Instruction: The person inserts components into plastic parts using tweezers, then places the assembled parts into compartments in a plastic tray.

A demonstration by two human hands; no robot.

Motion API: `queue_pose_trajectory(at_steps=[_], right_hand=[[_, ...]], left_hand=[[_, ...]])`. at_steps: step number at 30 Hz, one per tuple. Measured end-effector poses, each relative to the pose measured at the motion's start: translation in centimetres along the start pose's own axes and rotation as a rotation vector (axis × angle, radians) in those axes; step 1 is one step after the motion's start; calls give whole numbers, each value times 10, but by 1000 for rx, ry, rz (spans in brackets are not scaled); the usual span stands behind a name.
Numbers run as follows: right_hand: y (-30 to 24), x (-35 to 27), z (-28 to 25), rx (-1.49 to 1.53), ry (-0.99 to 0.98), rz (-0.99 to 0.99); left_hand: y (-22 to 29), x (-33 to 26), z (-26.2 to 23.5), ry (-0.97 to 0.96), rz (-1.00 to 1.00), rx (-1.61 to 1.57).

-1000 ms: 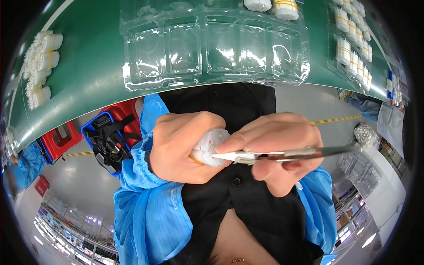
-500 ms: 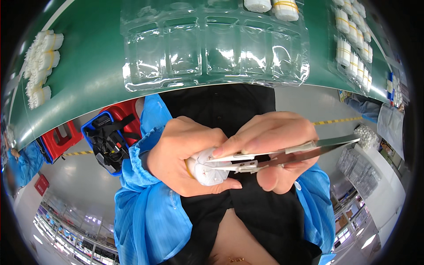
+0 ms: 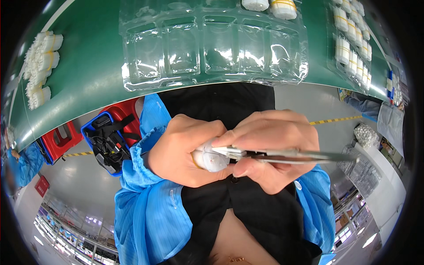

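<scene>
My left hand (image 3: 185, 150) is closed around a white bundle (image 3: 211, 160) with a yellow band; its rounded end faces out between thumb and forefinger. In my right hand (image 3: 276, 148) is a pair of metal tweezers (image 3: 304, 155) with white tips, pinched between thumb and fingers. Those tips touch the bundle's exposed end. Both hands are close together in front of my black top, just off the near edge of the green table (image 3: 95, 66). My left palm hides most of the bundle.
A clear plastic tray (image 3: 181, 48) with compartments lies ahead, two banded white bundles (image 3: 283, 9) at its far right. More bundles stand in a tray (image 3: 353, 57) at right and in a pile (image 3: 44, 62) at left. A blue-rimmed bin (image 3: 106, 143) with black gear sits at lower left.
My right fingers have squeezed the tweezers, whose arms were spread and are now close together. The tips remain at the bundle's end, and the tool has turned slightly.
</scene>
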State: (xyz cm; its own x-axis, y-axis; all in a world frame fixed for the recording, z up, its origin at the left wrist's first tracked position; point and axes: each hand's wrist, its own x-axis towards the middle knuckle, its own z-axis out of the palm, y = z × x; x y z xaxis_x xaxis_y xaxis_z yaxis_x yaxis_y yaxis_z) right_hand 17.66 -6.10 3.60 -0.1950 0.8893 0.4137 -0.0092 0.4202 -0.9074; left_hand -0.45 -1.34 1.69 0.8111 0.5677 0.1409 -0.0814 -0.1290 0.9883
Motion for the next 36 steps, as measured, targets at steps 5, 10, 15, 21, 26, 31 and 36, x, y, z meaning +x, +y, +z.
queue_pose_trajectory(at_steps=[5,10,15,21,26,31,36], right_hand=[[6,-4,-4,262,41,72],[2,3,-8,356,-20,-78],[-8,-8,7,294,151,49],[-5,-7,10,251,152,86],[-12,-10,9,215,149,172],[-6,-9,10,213,190,96],[-4,-8,8,40,187,85]], left_hand=[[5,0,-2,132,15,-50],[-1,-1,-4,177,115,-18],[4,-1,5,278,44,-16],[3,-12,8,299,15,308],[4,-10,9,321,9,306],[2,-13,6,290,-9,276],[3,-1,6,228,-40,178]])
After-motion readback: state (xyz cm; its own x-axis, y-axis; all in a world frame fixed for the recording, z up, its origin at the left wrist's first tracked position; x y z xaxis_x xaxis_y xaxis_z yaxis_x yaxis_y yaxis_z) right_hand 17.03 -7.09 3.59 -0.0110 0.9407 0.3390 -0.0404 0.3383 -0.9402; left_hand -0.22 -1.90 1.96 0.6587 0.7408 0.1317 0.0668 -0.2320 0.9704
